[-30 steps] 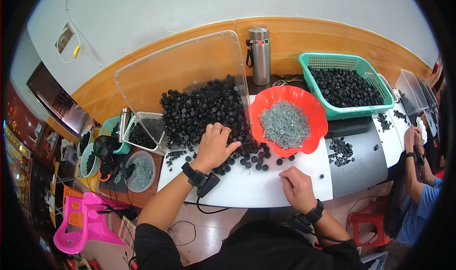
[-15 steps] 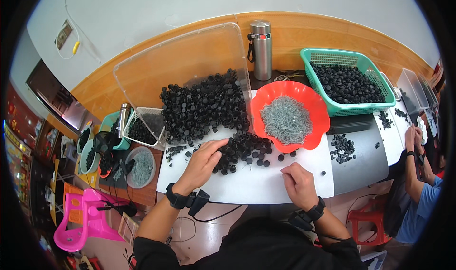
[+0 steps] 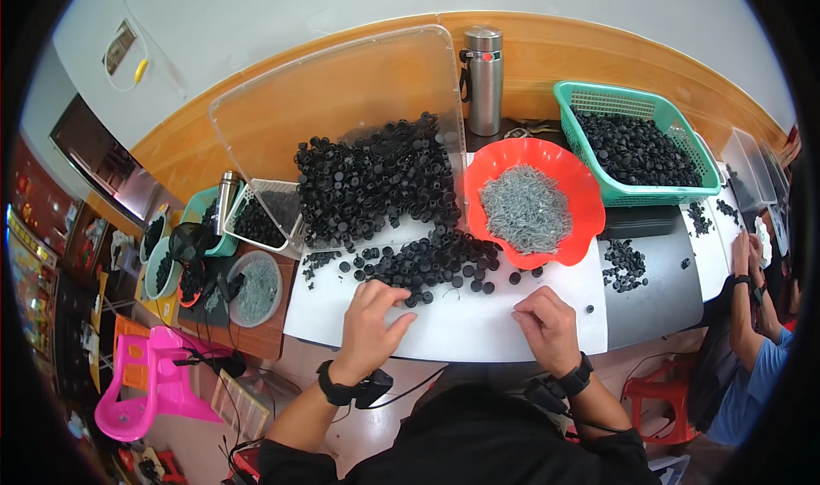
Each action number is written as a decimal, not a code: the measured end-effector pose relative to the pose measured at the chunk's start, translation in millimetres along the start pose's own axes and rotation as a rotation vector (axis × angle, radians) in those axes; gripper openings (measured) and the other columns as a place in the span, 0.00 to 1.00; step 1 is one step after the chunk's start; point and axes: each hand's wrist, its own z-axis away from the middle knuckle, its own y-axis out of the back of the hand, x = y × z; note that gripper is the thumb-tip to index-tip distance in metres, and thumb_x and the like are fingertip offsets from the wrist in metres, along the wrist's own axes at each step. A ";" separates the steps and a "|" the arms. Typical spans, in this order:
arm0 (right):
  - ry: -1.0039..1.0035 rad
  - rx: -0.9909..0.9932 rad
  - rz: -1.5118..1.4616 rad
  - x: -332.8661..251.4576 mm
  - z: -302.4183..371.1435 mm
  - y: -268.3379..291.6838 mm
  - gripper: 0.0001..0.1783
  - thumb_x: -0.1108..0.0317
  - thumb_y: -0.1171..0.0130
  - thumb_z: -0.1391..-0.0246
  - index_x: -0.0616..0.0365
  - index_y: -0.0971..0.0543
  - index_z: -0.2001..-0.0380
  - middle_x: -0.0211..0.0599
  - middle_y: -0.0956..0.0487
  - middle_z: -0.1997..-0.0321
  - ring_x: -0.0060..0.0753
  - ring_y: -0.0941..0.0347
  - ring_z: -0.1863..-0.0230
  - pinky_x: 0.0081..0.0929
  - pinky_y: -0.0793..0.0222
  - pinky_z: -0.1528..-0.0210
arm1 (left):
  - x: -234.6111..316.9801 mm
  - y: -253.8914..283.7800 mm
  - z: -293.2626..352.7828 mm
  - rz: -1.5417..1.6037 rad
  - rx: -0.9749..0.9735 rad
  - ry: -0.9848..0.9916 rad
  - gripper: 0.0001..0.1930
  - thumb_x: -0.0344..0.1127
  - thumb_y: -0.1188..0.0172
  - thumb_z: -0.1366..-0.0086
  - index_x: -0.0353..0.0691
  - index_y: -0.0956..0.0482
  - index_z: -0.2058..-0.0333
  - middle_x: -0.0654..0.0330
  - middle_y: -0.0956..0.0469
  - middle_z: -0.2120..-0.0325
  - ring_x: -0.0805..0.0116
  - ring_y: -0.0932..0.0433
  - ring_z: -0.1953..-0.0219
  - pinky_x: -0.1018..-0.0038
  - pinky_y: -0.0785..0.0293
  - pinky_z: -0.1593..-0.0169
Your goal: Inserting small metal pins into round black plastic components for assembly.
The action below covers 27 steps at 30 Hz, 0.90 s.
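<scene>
My left hand (image 3: 372, 318) rests on the white table top (image 3: 478, 331), fingers spread and touching the near edge of a scattered row of small black caps (image 3: 427, 263). Behind that row lies a big heap of the same black caps (image 3: 371, 178), spilling from a tipped clear plastic bin (image 3: 342, 92). My right hand (image 3: 547, 324) sits curled on the table to the right, fingers pinched together; whether it holds a small part is hidden. A red bowl (image 3: 564, 165) of small grey metal pieces stands just beyond my right hand.
A teal basket (image 3: 598, 101) of black caps and a steel flask (image 3: 484, 79) stand at the back. Small bowls and a white basket (image 3: 256, 195) sit at left, a pink stool (image 3: 149, 382) below. Another person's arm (image 3: 747, 314) works at the right edge.
My left hand reached into the black heap, then drew back toward me, dragging a row of caps onto the white surface. The right hand stayed almost still.
</scene>
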 end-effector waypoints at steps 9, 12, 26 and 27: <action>-0.067 -0.036 -0.117 1.4 4.2 4.1 0.06 0.81 0.39 0.59 0.65 0.22 0.73 0.37 0.27 0.74 0.31 0.30 0.77 0.22 0.35 0.76 | -4.0 -20.0 -10.7 -0.188 0.044 -0.092 0.12 0.27 0.34 0.56 0.37 0.23 0.69 0.58 0.30 0.73 0.58 0.31 0.68 0.66 0.32 0.66; -0.050 -0.028 -0.114 2.8 4.5 2.4 0.06 0.82 0.39 0.59 0.65 0.22 0.73 0.38 0.27 0.74 0.30 0.30 0.78 0.22 0.36 0.76 | -0.8 -19.1 -11.7 -0.116 0.088 -0.077 0.12 0.26 0.35 0.55 0.36 0.23 0.69 0.57 0.29 0.73 0.58 0.31 0.68 0.67 0.32 0.66; -0.339 -0.239 -0.863 -18.6 7.3 -28.6 0.02 0.82 0.46 0.49 0.69 0.25 0.70 0.37 0.27 0.68 0.22 0.27 0.72 0.18 0.27 0.72 | 40.9 -40.7 0.8 -0.094 0.038 -0.404 0.13 0.24 0.36 0.60 0.35 0.24 0.71 0.58 0.29 0.77 0.59 0.30 0.72 0.69 0.30 0.71; -0.338 -0.246 -0.850 -17.8 7.8 -28.8 0.02 0.82 0.46 0.49 0.69 0.25 0.70 0.37 0.27 0.68 0.22 0.27 0.73 0.18 0.27 0.72 | 41.1 -41.5 1.3 -0.113 0.037 -0.415 0.13 0.24 0.36 0.61 0.36 0.24 0.71 0.59 0.28 0.78 0.60 0.30 0.73 0.70 0.31 0.71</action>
